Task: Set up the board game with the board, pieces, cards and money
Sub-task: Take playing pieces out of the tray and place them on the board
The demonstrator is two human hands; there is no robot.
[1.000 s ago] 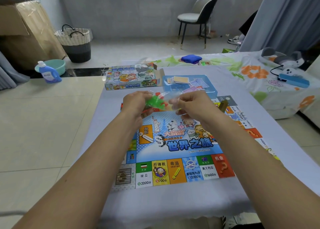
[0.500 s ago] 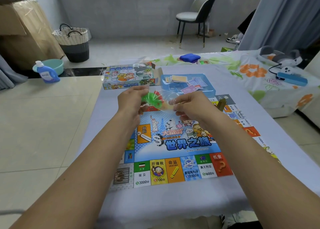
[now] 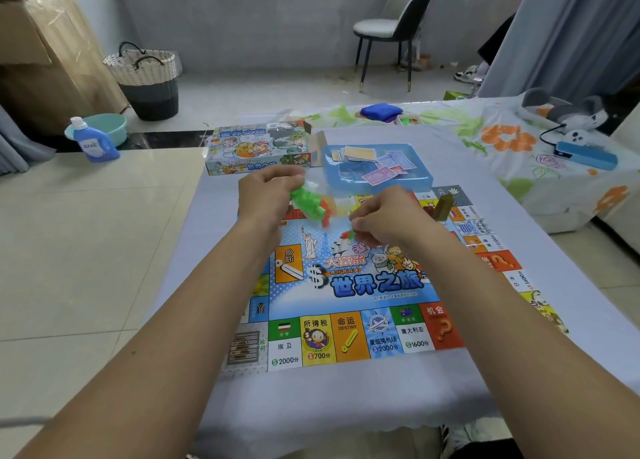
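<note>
We hold a small clear plastic bag (image 3: 323,200) above the far half of the game board (image 3: 349,285), our left hand (image 3: 266,197) pinching its upper left end and our right hand (image 3: 384,216) pinching its lower right end, both sets of fingers curled tight on the film. Through the bag we see a clump of bright green pieces (image 3: 308,204) near our left hand and a few red pieces (image 3: 327,216) beside them; they are bunched and blurred, so we cannot count them. A few more red and green bits show at our right fingertips.

The one board lies flat and unfolded on the table (image 3: 485,223), its blue centre printed with cartoon figures and large characters, its edge ringed with coloured squares. One olive-brown piece (image 3: 445,206) stands on the board's far right part. Just beyond the board sits one shallow blue tray (image 3: 415,179) holding a fanned stack of tan cards (image 3: 353,153) and several purple and pink notes (image 3: 384,171), overlapping too much to count. Left of the tray lies the one printed game box (image 3: 256,150), its end flap open.
</note>
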